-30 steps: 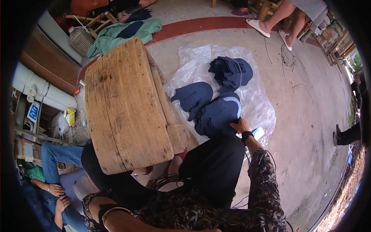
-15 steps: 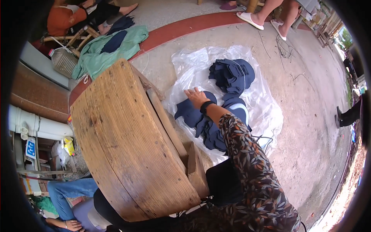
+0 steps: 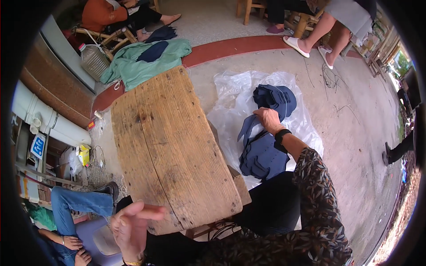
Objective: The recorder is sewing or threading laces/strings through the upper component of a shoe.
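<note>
Now | right hand point(image 3: 267, 119) clamped on cloth point(image 3: 248, 128), lifting it, 1 o'clock of bench point(image 3: 173, 146) | left hand point(image 3: 131, 224) spread, free

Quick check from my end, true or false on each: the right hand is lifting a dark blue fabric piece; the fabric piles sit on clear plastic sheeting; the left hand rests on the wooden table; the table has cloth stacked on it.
1. The right hand is gripping a dark blue fabric piece. True.
2. The fabric piles lie on clear plastic sheeting. True.
3. The left hand rests on the wooden table. False: it is raised, open, at the near end, holding nothing.
4. Cloth is stacked on the table. False: its top is bare; the green cloth lies on the ground beyond it.
</note>
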The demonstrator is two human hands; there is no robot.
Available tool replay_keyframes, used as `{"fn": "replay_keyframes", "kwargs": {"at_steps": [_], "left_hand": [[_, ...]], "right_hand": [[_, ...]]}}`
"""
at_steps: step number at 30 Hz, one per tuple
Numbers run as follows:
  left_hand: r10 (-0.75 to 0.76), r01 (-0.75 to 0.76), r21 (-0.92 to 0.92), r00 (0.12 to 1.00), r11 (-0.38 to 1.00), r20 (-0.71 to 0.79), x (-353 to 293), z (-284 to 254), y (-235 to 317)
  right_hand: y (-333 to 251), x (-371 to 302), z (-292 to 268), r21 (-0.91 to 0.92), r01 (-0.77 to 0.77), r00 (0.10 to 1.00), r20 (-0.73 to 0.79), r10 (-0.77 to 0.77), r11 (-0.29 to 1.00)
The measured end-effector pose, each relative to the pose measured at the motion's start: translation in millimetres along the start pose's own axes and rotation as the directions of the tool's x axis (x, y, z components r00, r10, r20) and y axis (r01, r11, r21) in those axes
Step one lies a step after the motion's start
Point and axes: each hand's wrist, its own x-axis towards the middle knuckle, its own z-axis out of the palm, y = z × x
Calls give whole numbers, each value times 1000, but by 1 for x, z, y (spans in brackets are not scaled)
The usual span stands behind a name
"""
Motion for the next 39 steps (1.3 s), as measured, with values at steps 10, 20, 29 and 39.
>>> {"fn": "replay_keyframes", "kwargs": {"at_steps": [10, 20, 29, 39], "left_hand": [[-35, 68, 84, 940, 994, -339, -57, -15, 9], [139, -72, 270, 962, 960, -236, -57, 19, 10], [-39, -155, 882, 981, 445, 192, -9, 0, -28], [-14, -134, 989, 991, -54, 134, 16, 31, -41]], "right_hand": [[-66, 35, -291, 832, -11, 895, -239, 377, 555], [-321, -74, -228, 989, -39, 907, 94, 411, -140], [-328, -170, -203, 870, -492, 854, 478, -206, -23], [62, -365, -136, 742, -670, 362, 360, 860, -28]]}}
